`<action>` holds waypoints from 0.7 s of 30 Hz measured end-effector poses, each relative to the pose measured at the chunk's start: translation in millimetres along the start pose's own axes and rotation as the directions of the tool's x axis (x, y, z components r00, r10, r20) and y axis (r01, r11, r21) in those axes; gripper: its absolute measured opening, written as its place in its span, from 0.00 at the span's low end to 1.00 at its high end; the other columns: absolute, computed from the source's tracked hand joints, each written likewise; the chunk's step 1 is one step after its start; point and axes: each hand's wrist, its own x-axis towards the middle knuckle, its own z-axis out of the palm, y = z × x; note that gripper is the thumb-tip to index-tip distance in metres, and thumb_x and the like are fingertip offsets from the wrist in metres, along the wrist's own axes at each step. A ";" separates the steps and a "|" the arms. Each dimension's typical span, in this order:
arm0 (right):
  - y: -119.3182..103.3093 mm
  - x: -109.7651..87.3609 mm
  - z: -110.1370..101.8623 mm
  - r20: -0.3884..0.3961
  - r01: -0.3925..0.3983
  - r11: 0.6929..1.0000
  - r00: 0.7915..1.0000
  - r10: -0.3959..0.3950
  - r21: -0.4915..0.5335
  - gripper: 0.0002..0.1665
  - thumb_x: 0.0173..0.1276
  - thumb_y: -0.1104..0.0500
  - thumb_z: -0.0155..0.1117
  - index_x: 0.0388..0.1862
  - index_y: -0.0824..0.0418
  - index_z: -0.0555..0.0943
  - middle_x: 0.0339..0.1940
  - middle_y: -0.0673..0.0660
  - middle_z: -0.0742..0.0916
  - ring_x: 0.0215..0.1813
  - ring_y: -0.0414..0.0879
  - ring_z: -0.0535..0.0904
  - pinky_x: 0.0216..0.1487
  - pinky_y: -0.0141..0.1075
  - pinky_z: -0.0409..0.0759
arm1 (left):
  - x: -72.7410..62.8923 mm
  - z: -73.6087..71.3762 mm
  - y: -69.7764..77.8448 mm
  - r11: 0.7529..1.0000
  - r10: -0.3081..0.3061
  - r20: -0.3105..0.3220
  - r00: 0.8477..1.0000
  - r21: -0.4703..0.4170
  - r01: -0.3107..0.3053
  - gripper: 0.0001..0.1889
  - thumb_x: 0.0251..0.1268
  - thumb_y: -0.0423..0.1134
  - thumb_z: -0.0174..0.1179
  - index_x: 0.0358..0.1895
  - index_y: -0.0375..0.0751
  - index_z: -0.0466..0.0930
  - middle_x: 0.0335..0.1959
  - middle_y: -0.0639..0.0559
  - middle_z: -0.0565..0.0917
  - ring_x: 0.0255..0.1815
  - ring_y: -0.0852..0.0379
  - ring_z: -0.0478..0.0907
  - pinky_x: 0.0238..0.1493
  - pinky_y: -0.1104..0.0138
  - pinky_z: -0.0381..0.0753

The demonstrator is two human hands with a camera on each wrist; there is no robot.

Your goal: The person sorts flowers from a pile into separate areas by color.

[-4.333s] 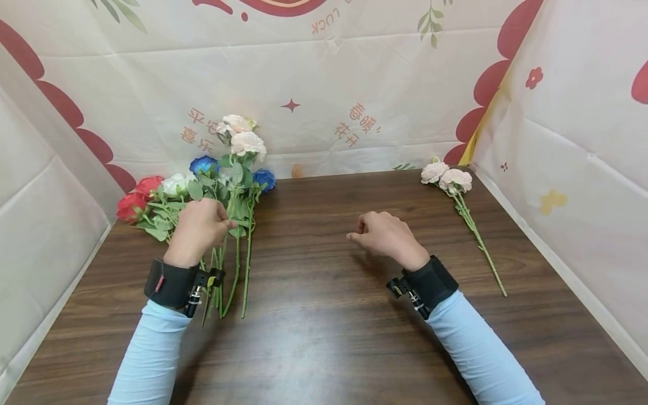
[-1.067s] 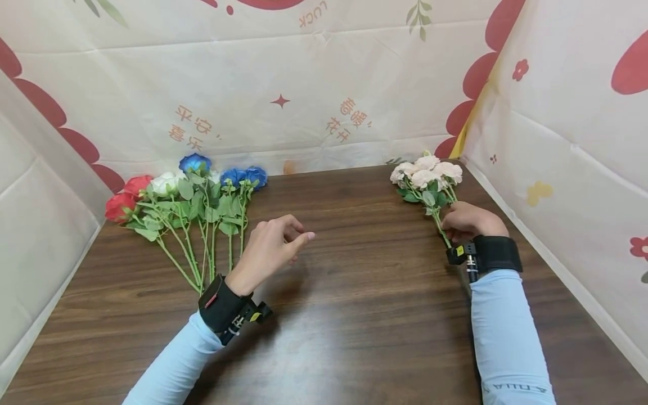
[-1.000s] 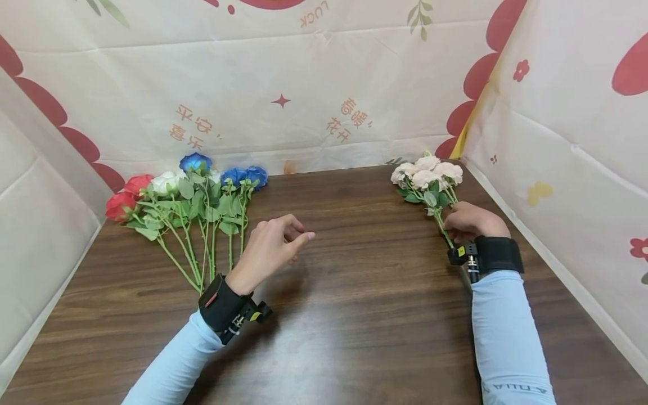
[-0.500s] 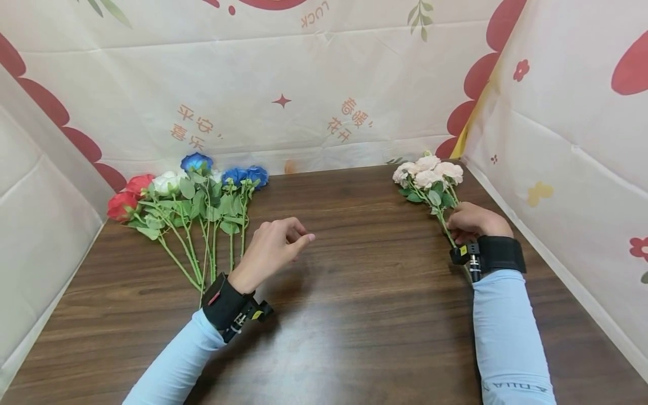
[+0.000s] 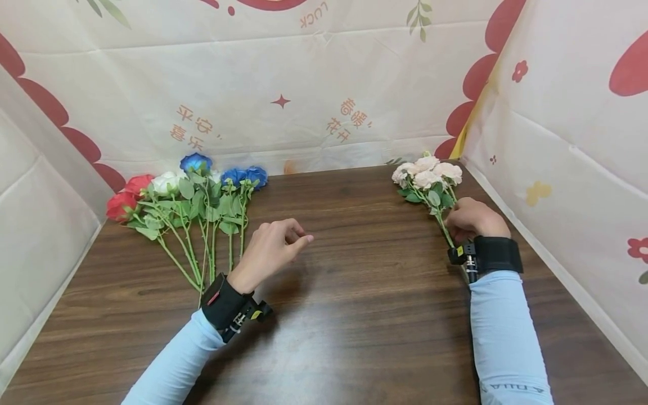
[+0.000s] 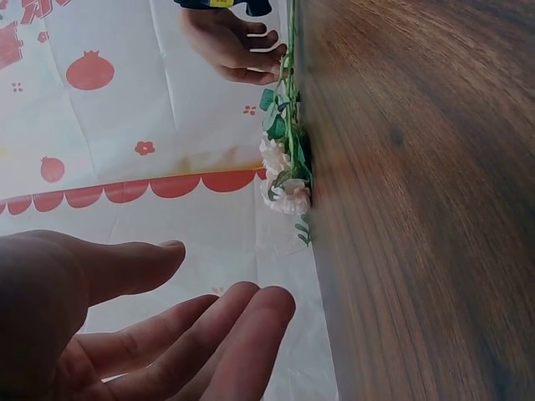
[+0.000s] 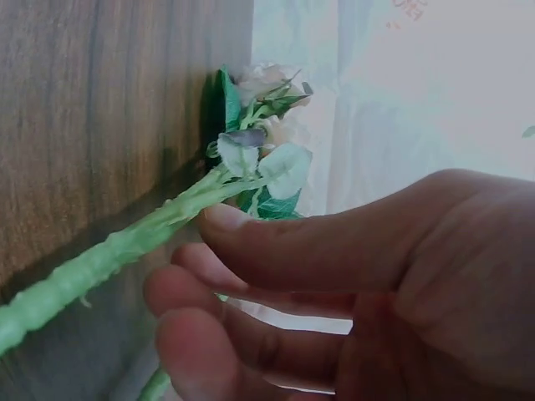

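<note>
My right hand (image 5: pixel 471 218) is at the stems of several pale pink flowers (image 5: pixel 427 171) lying at the far right of the table. In the right wrist view the thumb tip touches or nearly touches a green stem (image 7: pixel 117 255), while the other fingers bend loosely beside it and do not wrap it. My left hand (image 5: pixel 270 247) hovers near the middle of the table, fingers relaxed and holding nothing; its thumb and fingers (image 6: pixel 251 334) stand apart in the left wrist view. To its left lie red roses (image 5: pixel 121 206), white roses (image 5: pixel 166 183) and blue roses (image 5: pixel 195 162).
The brown wooden table (image 5: pixel 344 315) is enclosed by printed white cloth at the back (image 5: pixel 314 73) and sides. The roses' long leafy stems (image 5: pixel 177 259) reach toward the left wrist, which hides some of their ends.
Pale pink flowers once over the left bunch now lie with those at right. My left hand has moved right from the bunch; my right hand has gone to the pink stems and lately lifted slightly.
</note>
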 end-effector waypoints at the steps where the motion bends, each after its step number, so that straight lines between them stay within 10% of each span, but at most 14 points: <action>1: -0.8 -0.7 -0.1 -0.023 -0.004 1.000 1.000 0.004 -0.027 0.12 0.65 0.62 0.58 0.25 0.68 0.81 0.15 0.52 0.80 0.20 0.45 0.75 0.26 0.38 0.72 | 0.2 -0.2 -0.1 1.000 0.000 -0.003 1.000 0.007 0.000 0.11 0.74 0.48 0.64 0.43 0.44 0.86 0.29 0.50 0.91 0.18 0.64 0.79 0.24 0.67 0.74; 8: -24.9 -2.3 1.3 -0.096 0.039 0.996 0.994 -0.046 -0.077 0.18 0.75 0.54 0.61 0.29 0.66 0.81 0.19 0.53 0.80 0.22 0.46 0.76 0.26 0.39 0.74 | 2.6 -2.1 -2.7 0.994 0.001 -0.079 0.997 0.107 0.007 0.11 0.73 0.48 0.65 0.40 0.45 0.87 0.26 0.54 0.89 0.22 0.62 0.79 0.26 0.66 0.76; 21: -114.7 3.6 57.5 0.079 0.281 0.957 0.958 -0.275 -0.075 0.14 0.75 0.55 0.65 0.47 0.66 0.81 0.28 0.58 0.86 0.26 0.46 0.84 0.30 0.36 0.80 | 3.5 -2.7 -10.3 0.980 0.029 -0.140 0.990 0.197 -0.001 0.10 0.72 0.47 0.66 0.37 0.45 0.86 0.23 0.55 0.87 0.18 0.63 0.75 0.20 0.67 0.71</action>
